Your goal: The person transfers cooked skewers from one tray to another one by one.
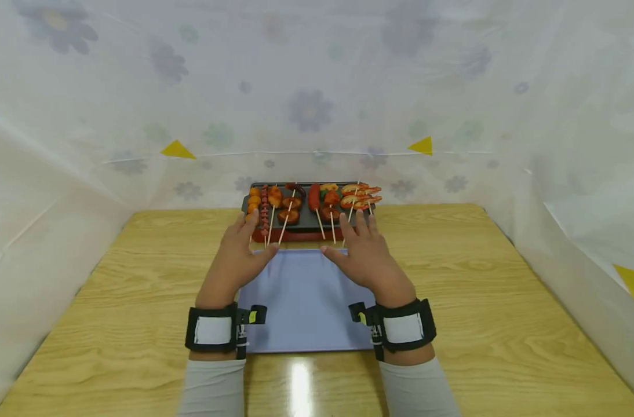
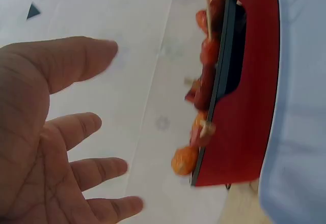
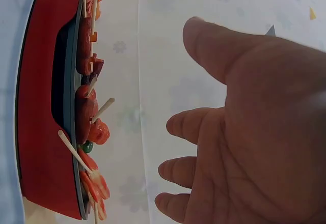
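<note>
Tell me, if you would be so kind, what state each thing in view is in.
Left grip: fingers spread, holding nothing.
Right grip: fingers spread, holding nothing.
Skewers: loaded with food, lying on the grill, several sticks jutting past its front edge.
Grill: bearing skewers; whether switched on, cannot tell.
Tray: flat on the table.
Wrist straps: fastened.

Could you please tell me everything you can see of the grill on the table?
The grill is an oblong unit: a dark, rimmed plate over a red body, with a dark recess in front. It looks like metal or plastic. It stands upright on the wooden table beyond the blue tray, one long side toward it. Skewered foods lie on the plate, sticks jutting over the front edge. The left hand and right hand appear clear of it.
</note>
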`<state>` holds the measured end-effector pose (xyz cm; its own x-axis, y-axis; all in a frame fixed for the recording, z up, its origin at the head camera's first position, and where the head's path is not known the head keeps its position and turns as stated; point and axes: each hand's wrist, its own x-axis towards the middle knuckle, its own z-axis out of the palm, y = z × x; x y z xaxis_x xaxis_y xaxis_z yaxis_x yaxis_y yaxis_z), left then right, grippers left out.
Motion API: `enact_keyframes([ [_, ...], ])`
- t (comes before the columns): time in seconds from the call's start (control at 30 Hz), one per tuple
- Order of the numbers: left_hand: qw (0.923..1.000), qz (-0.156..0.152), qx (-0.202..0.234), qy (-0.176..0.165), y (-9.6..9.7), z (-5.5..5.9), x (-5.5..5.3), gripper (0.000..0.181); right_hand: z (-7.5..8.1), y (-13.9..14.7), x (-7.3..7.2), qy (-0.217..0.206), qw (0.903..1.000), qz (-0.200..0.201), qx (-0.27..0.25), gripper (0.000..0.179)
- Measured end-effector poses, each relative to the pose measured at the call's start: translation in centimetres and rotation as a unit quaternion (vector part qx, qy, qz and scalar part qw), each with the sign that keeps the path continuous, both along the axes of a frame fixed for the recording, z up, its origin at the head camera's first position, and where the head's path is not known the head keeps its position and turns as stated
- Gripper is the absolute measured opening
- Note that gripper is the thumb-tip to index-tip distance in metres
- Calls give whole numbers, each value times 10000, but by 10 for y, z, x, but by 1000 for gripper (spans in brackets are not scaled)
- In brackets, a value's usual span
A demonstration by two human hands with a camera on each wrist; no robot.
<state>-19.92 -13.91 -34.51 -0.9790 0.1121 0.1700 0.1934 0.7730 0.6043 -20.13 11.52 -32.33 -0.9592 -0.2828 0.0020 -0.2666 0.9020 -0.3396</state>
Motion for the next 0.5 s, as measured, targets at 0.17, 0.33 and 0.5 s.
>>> enact_keyframes([
  [0.17,9968,425,373,-561,-23,-3,1,74,0,7,-2,-31,9998,-49,-195,82],
  [0.33,9896,602,539,-1192,-34,-6,2,76,-1,13,-5,-75,9996,-113,-246,83],
  [0.5,9727,419,988,-2056,-39,-16,3,84,-2,15,-6,-114,9992,-80,-385,83],
])
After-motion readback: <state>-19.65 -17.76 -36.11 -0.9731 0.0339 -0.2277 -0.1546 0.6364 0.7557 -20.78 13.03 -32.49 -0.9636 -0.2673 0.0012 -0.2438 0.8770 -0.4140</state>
